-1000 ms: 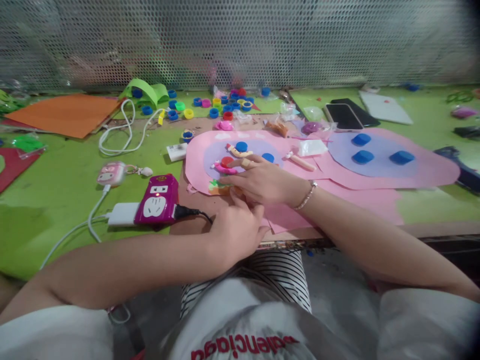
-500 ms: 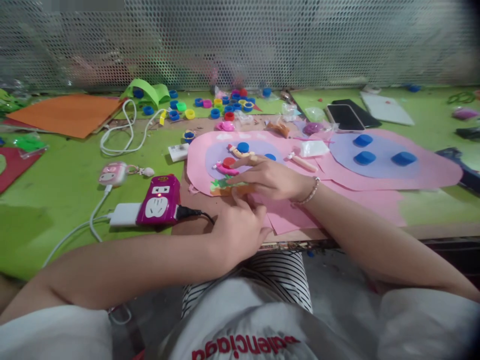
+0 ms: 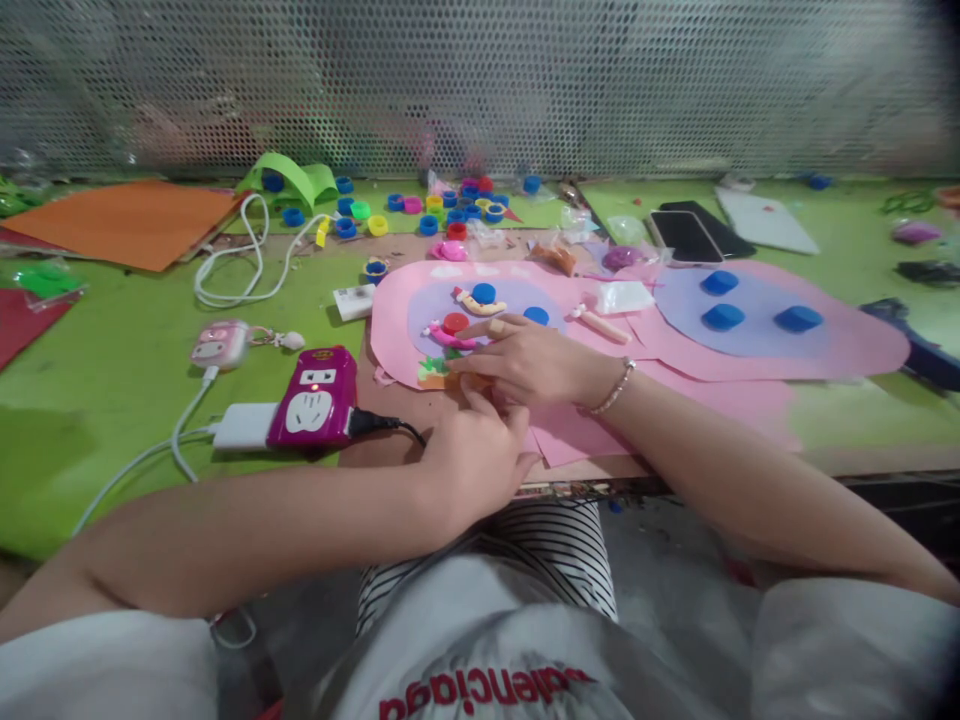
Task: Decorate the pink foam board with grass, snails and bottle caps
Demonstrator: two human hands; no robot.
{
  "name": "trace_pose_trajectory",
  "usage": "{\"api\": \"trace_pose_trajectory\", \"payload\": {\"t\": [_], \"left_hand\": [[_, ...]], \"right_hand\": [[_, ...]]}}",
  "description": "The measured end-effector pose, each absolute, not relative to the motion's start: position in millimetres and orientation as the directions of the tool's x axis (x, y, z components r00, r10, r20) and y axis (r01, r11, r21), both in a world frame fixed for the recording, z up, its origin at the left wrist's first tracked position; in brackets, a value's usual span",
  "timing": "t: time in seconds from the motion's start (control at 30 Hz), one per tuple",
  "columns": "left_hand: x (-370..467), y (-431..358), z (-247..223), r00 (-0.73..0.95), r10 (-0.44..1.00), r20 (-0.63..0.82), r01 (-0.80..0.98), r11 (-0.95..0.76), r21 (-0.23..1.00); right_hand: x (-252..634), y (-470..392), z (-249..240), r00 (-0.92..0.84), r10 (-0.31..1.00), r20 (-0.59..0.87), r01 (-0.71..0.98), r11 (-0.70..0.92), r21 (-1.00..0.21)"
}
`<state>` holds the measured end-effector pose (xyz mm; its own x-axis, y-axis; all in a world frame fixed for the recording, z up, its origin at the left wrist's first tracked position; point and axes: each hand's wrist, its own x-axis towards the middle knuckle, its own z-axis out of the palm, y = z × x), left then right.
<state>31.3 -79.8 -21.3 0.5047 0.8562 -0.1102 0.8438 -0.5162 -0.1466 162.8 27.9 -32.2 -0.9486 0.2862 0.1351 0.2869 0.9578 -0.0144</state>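
A pink paper cutout (image 3: pixel 391 322) with a lilac centre lies in front of me. On it sit a red bottle cap (image 3: pixel 455 323) beside a pink clay strip (image 3: pixel 452 340), a blue bottle cap (image 3: pixel 484 293) beside a cream clay strip (image 3: pixel 487 308), and another blue cap (image 3: pixel 535 316). My right hand (image 3: pixel 536 360) lies over the cutout's lower part, fingers stretched to the left. My left hand (image 3: pixel 476 450) is at the near edge, its fingertips under the right hand by the brown and green clay (image 3: pixel 435 372). Whatever its fingers touch is partly hidden.
A second pink cutout (image 3: pixel 862 345) with several blue caps lies to the right. A purple power adapter (image 3: pixel 313 400) with cables stands at left. Loose coloured caps (image 3: pixel 427 225), a phone (image 3: pixel 684 237) and orange paper (image 3: pixel 127 222) are farther back, before a perforated metal screen (image 3: pixel 480 90).
My right hand has shifted slightly left and down, uncovering more of the cream clay strip. The left hand stays at the cutout's near edge. The whole view has shifted slightly.
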Motion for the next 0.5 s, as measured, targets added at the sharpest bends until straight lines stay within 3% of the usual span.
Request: {"api": "trace_pose_trajectory", "payload": {"t": [0.3, 0.5], "left_hand": [[32, -82, -22, 0.512, 0.854, -0.091, 0.834, -0.520, -0.186], [31, -81, -22, 0.502, 0.857, -0.113, 0.846, -0.514, -0.143]], "right_hand": [[155, 26, -42, -0.909, 0.313, 0.274, 0.316, 0.948, -0.036], [149, 25, -46, -0.917, 0.349, 0.195, 0.350, 0.936, -0.030]]}}
